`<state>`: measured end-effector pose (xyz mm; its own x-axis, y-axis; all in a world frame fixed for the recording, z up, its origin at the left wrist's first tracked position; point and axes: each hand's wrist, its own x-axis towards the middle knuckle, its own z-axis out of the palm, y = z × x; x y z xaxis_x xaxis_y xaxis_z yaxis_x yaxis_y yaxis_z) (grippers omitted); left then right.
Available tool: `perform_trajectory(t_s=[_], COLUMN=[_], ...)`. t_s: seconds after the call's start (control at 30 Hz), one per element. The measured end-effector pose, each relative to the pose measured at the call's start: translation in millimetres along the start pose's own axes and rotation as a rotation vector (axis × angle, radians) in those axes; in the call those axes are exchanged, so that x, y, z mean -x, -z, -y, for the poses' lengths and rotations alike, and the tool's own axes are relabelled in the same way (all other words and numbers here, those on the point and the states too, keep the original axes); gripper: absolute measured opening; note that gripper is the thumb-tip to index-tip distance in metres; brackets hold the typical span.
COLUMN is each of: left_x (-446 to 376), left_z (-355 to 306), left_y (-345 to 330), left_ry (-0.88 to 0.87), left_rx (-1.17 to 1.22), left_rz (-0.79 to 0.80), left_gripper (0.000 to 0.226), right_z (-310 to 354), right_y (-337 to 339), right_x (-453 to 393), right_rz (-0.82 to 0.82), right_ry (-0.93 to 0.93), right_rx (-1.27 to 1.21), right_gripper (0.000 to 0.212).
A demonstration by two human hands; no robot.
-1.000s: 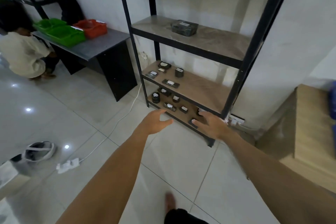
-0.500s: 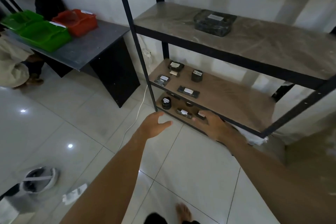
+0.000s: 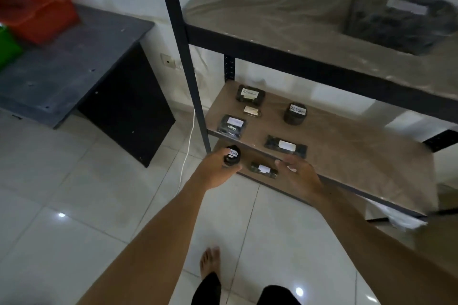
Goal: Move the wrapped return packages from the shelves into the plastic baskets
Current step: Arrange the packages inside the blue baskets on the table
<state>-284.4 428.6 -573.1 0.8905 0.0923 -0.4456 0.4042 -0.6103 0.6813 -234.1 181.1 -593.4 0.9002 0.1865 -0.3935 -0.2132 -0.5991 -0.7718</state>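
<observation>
My left hand [image 3: 218, 168] is closed around a small round black package [image 3: 231, 155] labelled RETURN at the bottom shelf's left end. My right hand [image 3: 298, 174] hovers with fingers spread just right of a flat wrapped package [image 3: 263, 169] on the bottom shelf. The middle shelf [image 3: 347, 156] carries several wrapped packages: a labelled box [image 3: 249, 95], a round one [image 3: 295, 113], a flat one [image 3: 231, 124], a long one [image 3: 285, 146] and a small pale one [image 3: 252, 110]. A large wrapped package [image 3: 399, 18] lies on the upper shelf. An orange basket [image 3: 37, 13] and a green basket [image 3: 7, 47] stand on the table at far left.
The rack's black front post [image 3: 186, 57] rises just left of my left hand. A dark grey table [image 3: 74, 62] stands left of the rack. A white cable [image 3: 187, 146] hangs from a wall socket down to the tiled floor. My bare foot [image 3: 210, 261] is below.
I have come closer to the rack and lower. My left hand has reached the bottom shelf and closed on the round package; my right hand has lifted slightly off the shelf edge.
</observation>
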Motion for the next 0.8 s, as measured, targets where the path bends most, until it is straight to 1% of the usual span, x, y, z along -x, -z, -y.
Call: perform_trajectory(t_s=[0.03, 0.1, 0.2, 0.27, 0.3, 0.37, 0.43, 0.47, 0.53, 0.57, 0.67, 0.73, 0.8], left_x=[-18, -55, -115, -150, -166, -197, -228, -244, -269, -276, -290, -299, -303], left_z=[7, 22, 43, 55, 61, 70, 78, 83, 89, 89, 88, 91, 91], left_y=[7, 16, 18, 17, 15, 7, -2, -8, -17, -18, -23, -25, -24], left_ry=[-0.010, -0.025, -0.033, -0.035, -0.029, 0.011, 0.035, 0.048, 0.050, 0.059, 0.102, 0.111, 0.116], left_rx=[-0.010, -0.028, -0.039, -0.033, -0.028, 0.002, 0.023, 0.010, -0.050, -0.083, -0.189, -0.218, -0.217], left_rz=[0.000, 0.014, 0.034, 0.004, -0.014, -0.035, -0.096, -0.142, -0.224, -0.235, -0.233, -0.250, -0.245], left_gripper=[0.050, 0.048, 0.045, 0.053, 0.055, 0.056, 0.053, 0.050, 0.054, 0.060, 0.070, 0.068, 0.065], right_z=[2, 4, 3, -2, -3, -6, -11, -12, -18, -20, -19, -18, -19], right_y=[-11, -32, -56, -68, -72, -79, -85, -88, -91, -93, -97, -100, -104], right_x=[-18, -54, -114, -158, -180, -216, -251, -266, -298, -311, -334, -343, -349], right_rz=[-0.007, -0.030, -0.056, -0.078, -0.088, -0.134, -0.170, -0.197, -0.227, -0.229, -0.255, -0.298, -0.334], right_ry=[-0.002, -0.016, -0.034, -0.027, -0.036, -0.058, -0.078, -0.079, -0.047, -0.033, -0.014, -0.027, -0.020], right_rx=[-0.024, -0.049, -0.118, -0.117, -0.103, -0.123, -0.101, -0.085, 0.012, 0.065, 0.148, 0.186, 0.254], right_gripper=[0.008, 0.004, 0.011, 0.005, 0.005, 0.009, 0.010, 0.013, 0.029, 0.035, 0.043, 0.050, 0.052])
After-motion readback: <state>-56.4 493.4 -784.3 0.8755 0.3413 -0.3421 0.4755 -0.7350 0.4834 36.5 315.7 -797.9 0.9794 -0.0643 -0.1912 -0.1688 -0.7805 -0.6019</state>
